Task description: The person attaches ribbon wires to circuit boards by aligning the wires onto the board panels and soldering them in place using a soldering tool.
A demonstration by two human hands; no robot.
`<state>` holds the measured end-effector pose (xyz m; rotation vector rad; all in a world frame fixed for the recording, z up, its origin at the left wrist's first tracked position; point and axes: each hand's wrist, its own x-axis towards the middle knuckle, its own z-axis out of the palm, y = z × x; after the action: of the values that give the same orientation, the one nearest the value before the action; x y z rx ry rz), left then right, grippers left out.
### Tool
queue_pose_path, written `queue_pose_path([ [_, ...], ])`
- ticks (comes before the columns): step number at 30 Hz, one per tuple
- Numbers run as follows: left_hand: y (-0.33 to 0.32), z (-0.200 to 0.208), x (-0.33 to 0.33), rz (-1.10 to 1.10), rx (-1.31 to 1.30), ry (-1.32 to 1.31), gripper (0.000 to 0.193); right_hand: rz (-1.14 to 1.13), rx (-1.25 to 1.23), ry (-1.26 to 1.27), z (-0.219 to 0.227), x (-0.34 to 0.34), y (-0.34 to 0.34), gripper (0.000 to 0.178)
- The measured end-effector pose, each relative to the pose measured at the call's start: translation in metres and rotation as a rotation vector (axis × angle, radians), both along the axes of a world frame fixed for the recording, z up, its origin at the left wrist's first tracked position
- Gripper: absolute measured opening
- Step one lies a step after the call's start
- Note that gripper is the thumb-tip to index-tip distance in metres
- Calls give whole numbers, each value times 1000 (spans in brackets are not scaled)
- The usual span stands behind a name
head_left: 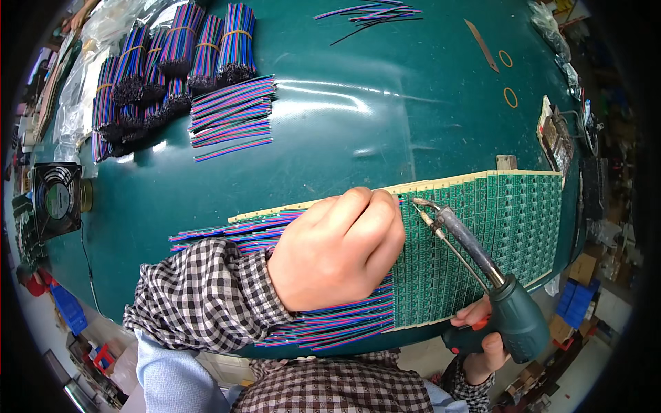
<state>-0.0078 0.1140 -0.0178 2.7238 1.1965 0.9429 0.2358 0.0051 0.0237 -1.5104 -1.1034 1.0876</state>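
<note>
Pressing down on a fan of multicoloured ribbon wires (330, 323), the person's left hand (337, 248) lies knuckles-up with its fingers curled closed at the left edge of a green circuit board panel (496, 227), while the right hand (485, 341), fingers wrapped tight around the grip, holds a dark green soldering gun (513, 310) whose tip meets the panel's upper left corner just beside the left fingertips. The panel sits near the front edge of the green tabletop (385, 124), its right end close to the tabletop's right rim, and the wired strip runs leftward from under the checked sleeve. Behind the panel, a broad bare stretch of tabletop lies open up to the far side, where banded wire bundles (172, 62) and a flat row of cut wires (231, 117) crowd the left corner. Loose wires (372, 14) lie at the far edge, two rubber bands (509, 96) near the right rim, and a small fan (56, 199) stands off the left edge.
</note>
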Motion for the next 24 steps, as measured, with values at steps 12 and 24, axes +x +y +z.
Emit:
queue_pose_path([
  [12, 0, -2, 0, -6, 26, 17, 33, 16, -84, 103, 3, -5, -1, 74],
  [24, 0, -1, 1, -6, 33, 10, 29, 6, -103, 105, 4, -6, 0, 72],
])
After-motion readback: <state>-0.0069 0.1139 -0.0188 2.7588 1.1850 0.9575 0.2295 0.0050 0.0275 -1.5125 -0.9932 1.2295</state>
